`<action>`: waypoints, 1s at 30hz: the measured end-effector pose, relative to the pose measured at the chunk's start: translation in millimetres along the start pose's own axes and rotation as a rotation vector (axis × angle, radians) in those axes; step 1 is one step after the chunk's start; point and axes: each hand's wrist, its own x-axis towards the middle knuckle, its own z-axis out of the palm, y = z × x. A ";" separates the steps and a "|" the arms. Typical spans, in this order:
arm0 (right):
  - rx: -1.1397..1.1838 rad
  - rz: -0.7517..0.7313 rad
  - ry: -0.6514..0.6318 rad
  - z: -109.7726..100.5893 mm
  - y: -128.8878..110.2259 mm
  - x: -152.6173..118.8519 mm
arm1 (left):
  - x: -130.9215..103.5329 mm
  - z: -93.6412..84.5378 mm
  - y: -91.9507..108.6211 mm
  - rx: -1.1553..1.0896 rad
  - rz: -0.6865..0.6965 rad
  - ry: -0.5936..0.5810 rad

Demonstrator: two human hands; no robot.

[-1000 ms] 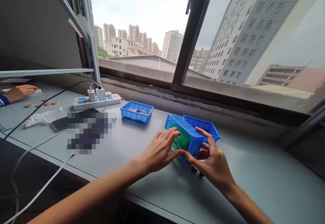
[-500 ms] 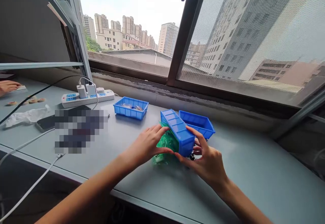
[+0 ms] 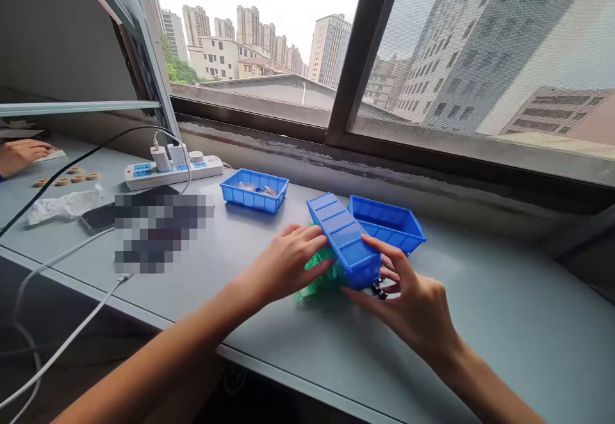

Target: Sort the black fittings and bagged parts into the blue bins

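A blue bin (image 3: 342,228) is tipped over on its side, its ribbed face turned up. My right hand (image 3: 408,296) grips its right end, thumb below and fingers on top and behind. Green clear plastic bags (image 3: 319,277) lie beneath and to the left of the bin. At the bin's left side, my left hand (image 3: 288,260) is closed around part of the green bags, its fingertips partly hidden by the bin. Small black and white pieces (image 3: 377,288) show between the bin and my right fingers. Behind stands a second blue bin (image 3: 398,235), upright.
A blue tray (image 3: 254,200) with small packets stands further left. A power strip (image 3: 206,168) with plugs, cables, a phone (image 3: 98,219), crumpled plastic (image 3: 65,207) and small round pieces lie on the left. Another person's hand (image 3: 24,154) is at the far left.
The view has shifted slightly. The tipped bin leans a little differently over the green bags, and my left fingers have moved further behind its left edge.
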 end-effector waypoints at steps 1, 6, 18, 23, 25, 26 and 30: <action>0.009 0.013 -0.007 0.0 0.5 0.2 | 0.3 -0.8 0.4 0.003 0.006 0.010; 0.165 0.064 -0.022 -1.7 0.2 1.5 | 1.6 -4.3 0.6 0.047 0.067 0.103; 0.291 0.072 0.018 -6.1 -4.5 2.3 | 6.6 -0.5 -1.7 -0.037 0.033 0.134; 0.233 -0.127 0.143 -4.3 0.6 0.2 | 7.3 1.2 0.3 -0.053 0.027 0.034; 0.246 -0.172 0.171 -3.8 2.2 0.0 | 6.9 2.2 0.9 -0.050 0.029 0.016; 0.249 -0.176 0.179 -3.6 3.0 0.1 | 6.5 2.7 1.2 -0.042 0.029 0.015; 0.256 -0.147 0.217 -3.8 6.2 2.1 | 5.3 5.0 1.8 -0.015 0.026 0.047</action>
